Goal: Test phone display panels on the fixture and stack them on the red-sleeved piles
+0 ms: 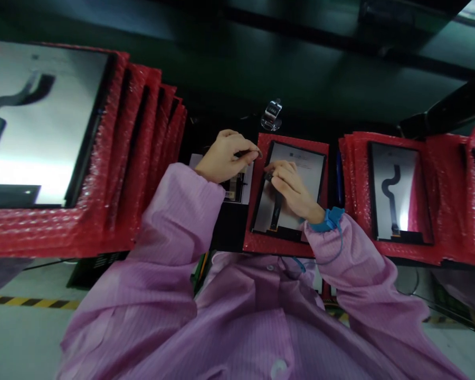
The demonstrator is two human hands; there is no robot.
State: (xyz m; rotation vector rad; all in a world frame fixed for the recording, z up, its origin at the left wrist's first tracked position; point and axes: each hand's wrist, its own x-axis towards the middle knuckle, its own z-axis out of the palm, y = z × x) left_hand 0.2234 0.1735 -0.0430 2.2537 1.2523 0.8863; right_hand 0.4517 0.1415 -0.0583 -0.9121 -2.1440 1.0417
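A screen panel (298,206) with a silvery back and dark edges lies on a red bubble-wrap sheet (257,244) in front of me. My right hand (290,184), with a blue wrist strap (328,219) at its wrist, is over the panel, its thumb and fingers pinched on the upper end of the dark flex cable (276,211). To the left, my left hand (231,154) is raised by the sheet's left edge. Its thumb and index finger pinch a small thin piece (260,153) that is too small to name.
Red-wrapped panels are stacked high at the left (142,158) and more lie at the right (447,200). A small metal counter (272,113) stands behind the sheet. A white card with dark parts (245,184) lies beneath my left wrist.
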